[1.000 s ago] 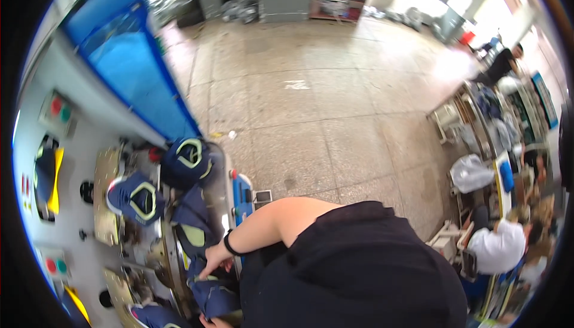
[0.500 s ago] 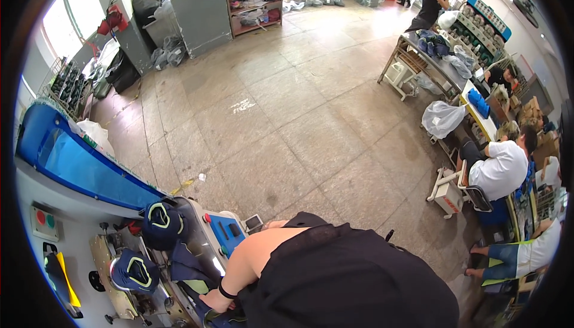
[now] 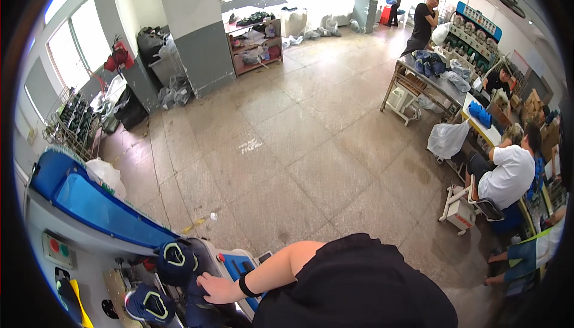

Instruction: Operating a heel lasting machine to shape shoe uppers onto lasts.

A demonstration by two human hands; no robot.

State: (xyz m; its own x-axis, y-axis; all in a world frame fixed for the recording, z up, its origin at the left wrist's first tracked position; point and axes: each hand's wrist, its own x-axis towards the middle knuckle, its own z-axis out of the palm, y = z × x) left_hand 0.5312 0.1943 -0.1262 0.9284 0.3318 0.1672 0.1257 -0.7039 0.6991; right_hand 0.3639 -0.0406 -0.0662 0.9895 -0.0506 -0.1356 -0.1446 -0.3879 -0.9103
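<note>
My right hand [image 3: 220,289], with a black band at the wrist, reaches left over the machine. Its fingers are stretched and apart, lying against dark navy material [image 3: 194,295] whose shape is partly hidden. Just beyond the fingertips sits a navy shoe [image 3: 177,263] with a pale lime-edged opening. Nearer the lower left, a second navy shoe [image 3: 150,304] with similar lime edging stands on the machine. Beside my forearm is a blue control panel [image 3: 241,266] with a red button. My left hand is out of view.
A blue-framed machine hood [image 3: 101,202] rises at the left, above a box with red and green buttons [image 3: 58,248]. Tiled floor [image 3: 281,161] stretches ahead. Along the right are a seated person in a white shirt [image 3: 508,175], a metal worktable [image 3: 436,77] and a white bag [image 3: 448,140].
My right hand has risen from the lower edge to beside the farther navy shoe, its fingers now more spread. The view has tilted up, and most surroundings sit lower in it.
</note>
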